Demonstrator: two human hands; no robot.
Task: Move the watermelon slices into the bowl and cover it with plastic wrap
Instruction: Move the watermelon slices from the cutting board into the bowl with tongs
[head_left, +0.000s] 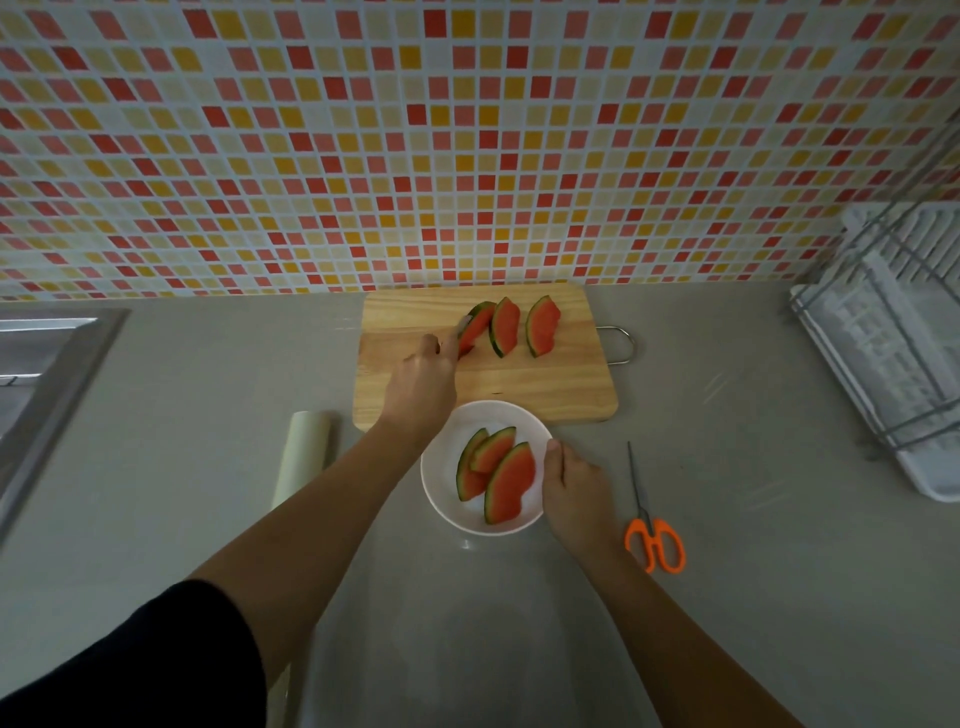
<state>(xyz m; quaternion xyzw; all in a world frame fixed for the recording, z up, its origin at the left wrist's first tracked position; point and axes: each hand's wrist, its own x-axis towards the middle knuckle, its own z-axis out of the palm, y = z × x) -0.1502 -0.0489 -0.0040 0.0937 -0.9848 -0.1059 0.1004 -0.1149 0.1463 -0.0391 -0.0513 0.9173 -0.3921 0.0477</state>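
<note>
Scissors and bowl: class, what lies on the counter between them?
In the head view, the right hand lies between the orange-handled scissors and the white bowl, its thumb on the bowl's rim. Otherwise that stretch of grey counter is bare.

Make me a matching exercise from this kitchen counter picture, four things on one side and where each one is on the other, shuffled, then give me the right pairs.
Things:
1. scissors
2. plastic wrap roll
3. bowl
4. dish rack

Places:
A. just in front of the cutting board
B. far right of the counter
C. left of the bowl, beside the left forearm
D. right of the right hand

Pairs: 1-D, 2-C, 3-A, 4-B
</note>
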